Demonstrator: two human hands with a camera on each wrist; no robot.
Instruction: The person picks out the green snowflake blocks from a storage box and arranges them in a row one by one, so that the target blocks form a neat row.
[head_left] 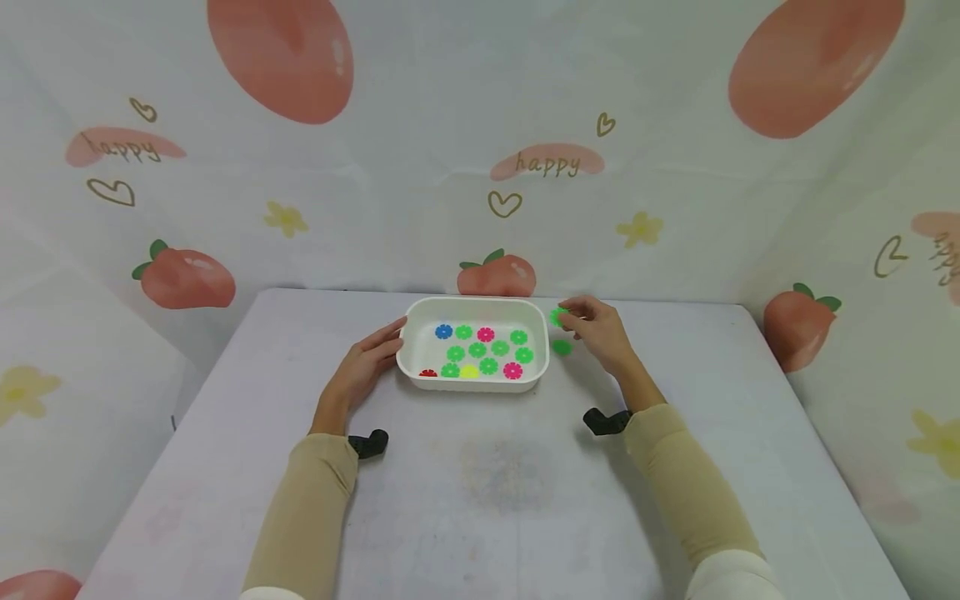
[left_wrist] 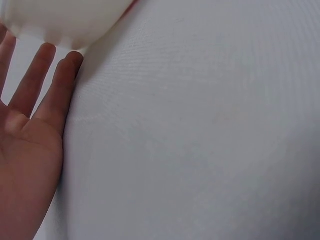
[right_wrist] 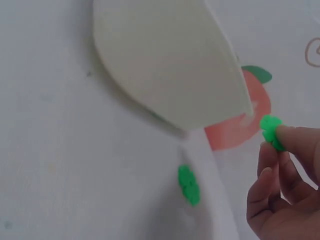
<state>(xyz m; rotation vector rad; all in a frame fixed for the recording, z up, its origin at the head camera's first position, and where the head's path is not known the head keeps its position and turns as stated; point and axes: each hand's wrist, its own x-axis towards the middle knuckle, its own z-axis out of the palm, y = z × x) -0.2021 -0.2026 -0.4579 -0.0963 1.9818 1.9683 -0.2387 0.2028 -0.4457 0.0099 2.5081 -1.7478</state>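
A white rectangular tub with rounded corners stands on the table. In it lie several notched plastic discs: mostly green, with a blue one, pink ones, a yellow one and a red one. My left hand touches the tub's left side with extended fingers; the left wrist view shows the fingertips against its wall. Just right of the tub, my right hand pinches a green notched disc between thumb and fingers, off the table. Below it another green disc lies on the table.
The white table reaches back to a hanging cloth printed with fruit, hearts and flowers. Black wrist devices sit at both cuffs. A faint stain marks the tabletop in front of the tub.
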